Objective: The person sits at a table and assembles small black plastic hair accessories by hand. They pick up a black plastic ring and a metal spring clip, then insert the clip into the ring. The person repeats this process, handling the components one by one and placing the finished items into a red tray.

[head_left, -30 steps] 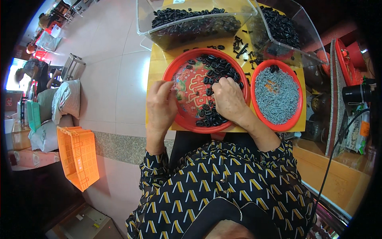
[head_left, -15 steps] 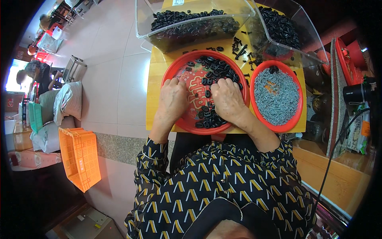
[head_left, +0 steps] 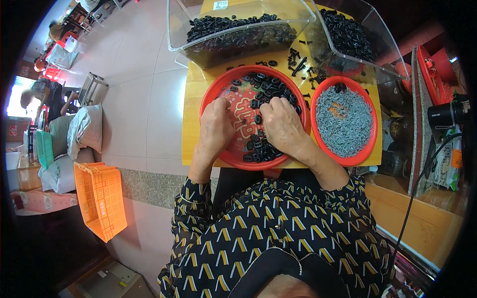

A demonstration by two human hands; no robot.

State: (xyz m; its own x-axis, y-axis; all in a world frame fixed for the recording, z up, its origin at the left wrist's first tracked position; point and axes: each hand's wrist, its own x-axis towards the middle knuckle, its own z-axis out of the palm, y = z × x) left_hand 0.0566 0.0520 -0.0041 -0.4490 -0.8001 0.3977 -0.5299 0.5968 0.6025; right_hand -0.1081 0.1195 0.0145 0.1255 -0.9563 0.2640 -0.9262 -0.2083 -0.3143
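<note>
A large pale-outlined character (head_left: 247, 118) stands on the tray (head_left: 203, 105) at the table's (head_left: 192, 126) near edge; toward the far edge, the bin's (head_left: 243, 31) white label (head_left: 220, 5) is unreadably small.

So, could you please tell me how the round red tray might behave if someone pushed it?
The round red tray would probably slide rather than tip, being wide and low. The black pieces would likely shift, as they lie loose inside. The tray seems stiff, since its rim holds an even curve.

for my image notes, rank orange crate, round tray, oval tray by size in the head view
Round tray
Oval tray
Orange crate
By looks only: the crate appears farther off, so its true size is unsure.
</note>
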